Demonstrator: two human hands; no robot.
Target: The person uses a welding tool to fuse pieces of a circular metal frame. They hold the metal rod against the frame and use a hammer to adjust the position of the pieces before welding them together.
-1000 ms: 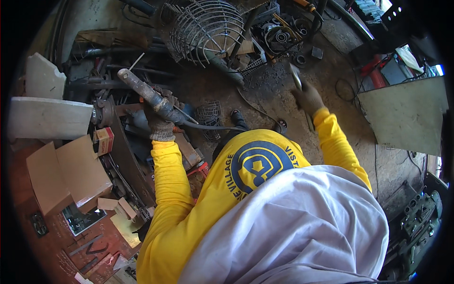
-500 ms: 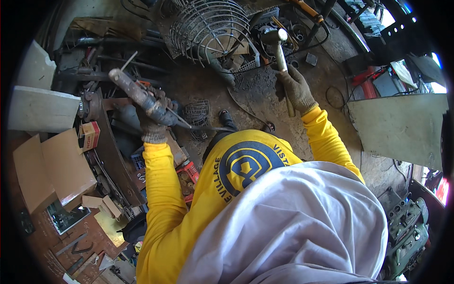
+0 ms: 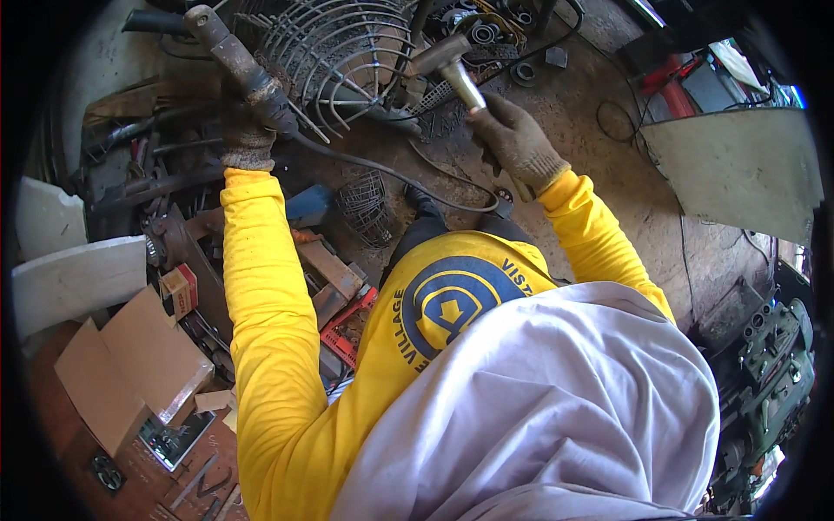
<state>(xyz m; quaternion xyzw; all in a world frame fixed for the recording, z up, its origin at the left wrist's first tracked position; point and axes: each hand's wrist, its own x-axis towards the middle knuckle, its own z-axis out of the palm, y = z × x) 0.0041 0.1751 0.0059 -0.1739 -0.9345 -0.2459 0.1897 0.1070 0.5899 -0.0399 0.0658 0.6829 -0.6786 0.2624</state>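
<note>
Above workshop floor (image 3: 573,148), gloved left hand (image 3: 248,143) wrapped around cabled tool (image 3: 228,54), upper left, near domed wire guard (image 3: 376,65); gloved right hand (image 3: 519,143) clamped on hammer (image 3: 463,85), head upward.

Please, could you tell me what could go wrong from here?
The cable from the rod-like tool in the left hand passes near the feet in this view; it might catch one.

The hammer in the right hand appears close to the wire cage, though depth is unclear; a careless swing could strike it.
</note>
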